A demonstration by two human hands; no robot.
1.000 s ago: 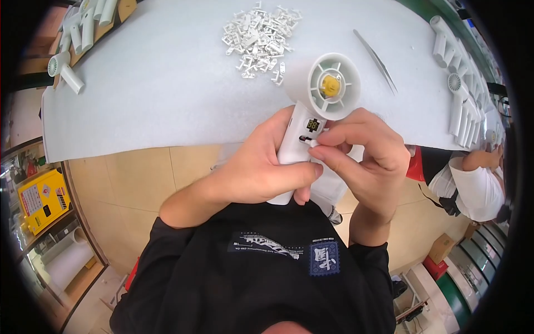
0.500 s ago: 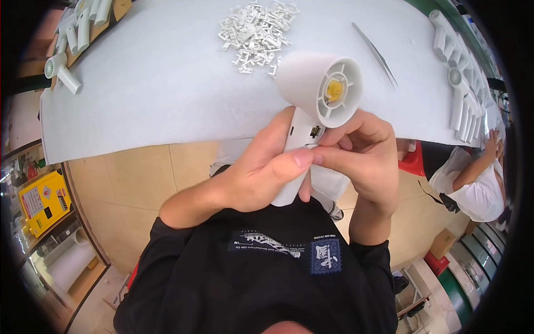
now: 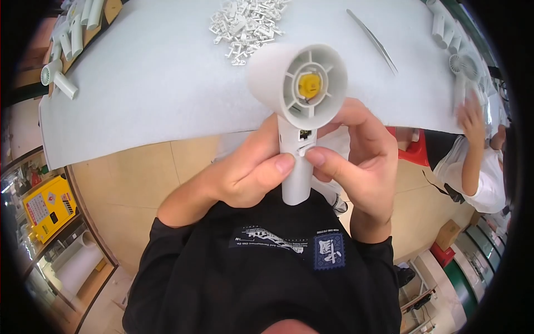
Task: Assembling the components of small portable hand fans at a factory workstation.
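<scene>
A white handheld fan body stands nearly upright between my hands, its round head tilted toward me. Inside the head's spoked ring shows a yellow motor centre. My left hand is closed round the left side of the handle, thumb on its front. From the right, my right hand grips the handle, its fingers partly hidden behind. The right thumb tip presses at a small white plastic piece on the handle's front, just below a small opening with a dark part inside.
Beyond the fan, a heap of small white plastic parts lies on the pale table. Metal tweezers rest to its right. More white fan bodies lie at far left and right. A co-worker's hand reaches in at right.
The fan has turned more upright and its head faces me more, shifted slightly left. My right thumb has moved onto the handle's front. A co-worker's hand has reached toward the fan bodies at right.
</scene>
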